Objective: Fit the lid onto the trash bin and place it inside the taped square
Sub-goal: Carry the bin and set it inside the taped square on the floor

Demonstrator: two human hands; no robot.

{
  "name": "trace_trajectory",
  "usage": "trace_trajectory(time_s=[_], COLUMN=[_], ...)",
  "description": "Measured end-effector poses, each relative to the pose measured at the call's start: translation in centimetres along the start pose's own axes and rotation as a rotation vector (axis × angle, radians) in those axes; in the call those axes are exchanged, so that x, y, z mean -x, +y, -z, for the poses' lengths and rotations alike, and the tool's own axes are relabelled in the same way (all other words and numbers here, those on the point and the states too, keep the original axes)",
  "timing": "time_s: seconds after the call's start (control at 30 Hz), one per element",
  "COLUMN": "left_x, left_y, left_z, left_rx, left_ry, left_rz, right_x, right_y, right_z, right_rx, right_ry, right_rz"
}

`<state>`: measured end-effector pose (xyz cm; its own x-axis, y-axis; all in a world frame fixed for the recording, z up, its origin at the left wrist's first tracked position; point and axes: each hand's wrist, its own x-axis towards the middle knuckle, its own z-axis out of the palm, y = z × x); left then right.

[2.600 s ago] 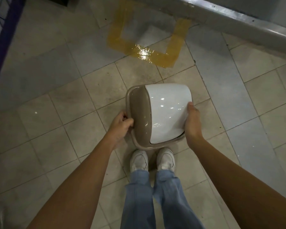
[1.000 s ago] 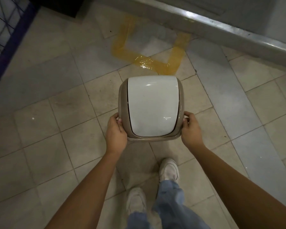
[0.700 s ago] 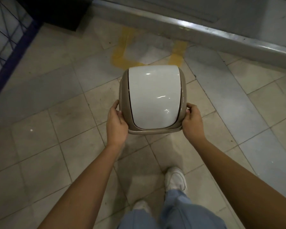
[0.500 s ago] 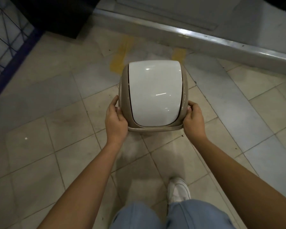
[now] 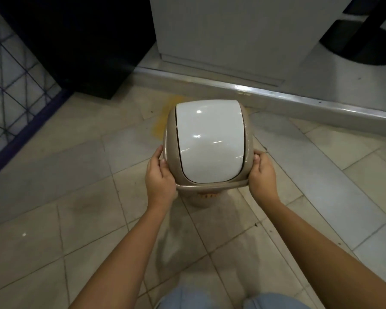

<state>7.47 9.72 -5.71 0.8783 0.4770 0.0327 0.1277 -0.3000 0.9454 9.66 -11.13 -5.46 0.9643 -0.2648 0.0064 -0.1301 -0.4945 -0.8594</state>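
Observation:
A beige trash bin point(image 5: 206, 200) carries a beige lid with a white swing flap point(image 5: 210, 141) seated on top. My left hand point(image 5: 160, 177) grips the lid's left rim and my right hand point(image 5: 261, 175) grips its right rim. The bin hangs over the floor, covering most of the yellow taped square point(image 5: 162, 121); only the square's left strip and a bit near the far right corner show. I cannot tell whether the bin's base touches the floor.
A raised grey ledge point(image 5: 299, 101) runs just beyond the bin, with a white cabinet point(image 5: 232, 30) behind it. A dark box point(image 5: 83, 45) stands at the back left and a blue wire grid point(image 5: 13, 90) at the far left. Tiled floor lies around.
I have carried the bin forward toward the ledge; it now covers the taped square that was fully visible before. Both hands keep the same hold on the rim.

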Motion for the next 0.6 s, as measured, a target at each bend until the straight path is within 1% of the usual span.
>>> trace_trajectory(time_s=[0.1,0.33,0.6], left_x=[-1.0,-3.7,-6.5], left_y=[-0.1,-0.6,-0.7], left_z=[-0.2,-0.9,-2.1], left_rx=[0.011,0.043,-0.017], left_ry=[-0.025,-0.083,-0.043], left_rz=[0.005,0.034,0.049], right_x=[-0.9,-2.7,-5.3], right_y=[-0.2,-0.7,-1.4], right_z=[-0.4,-1.5,-2.4], right_rx=[0.008,-0.004,0.039], right_ry=[0.0,0.003,-0.01], right_rz=[0.006,-0.045,-0.04])
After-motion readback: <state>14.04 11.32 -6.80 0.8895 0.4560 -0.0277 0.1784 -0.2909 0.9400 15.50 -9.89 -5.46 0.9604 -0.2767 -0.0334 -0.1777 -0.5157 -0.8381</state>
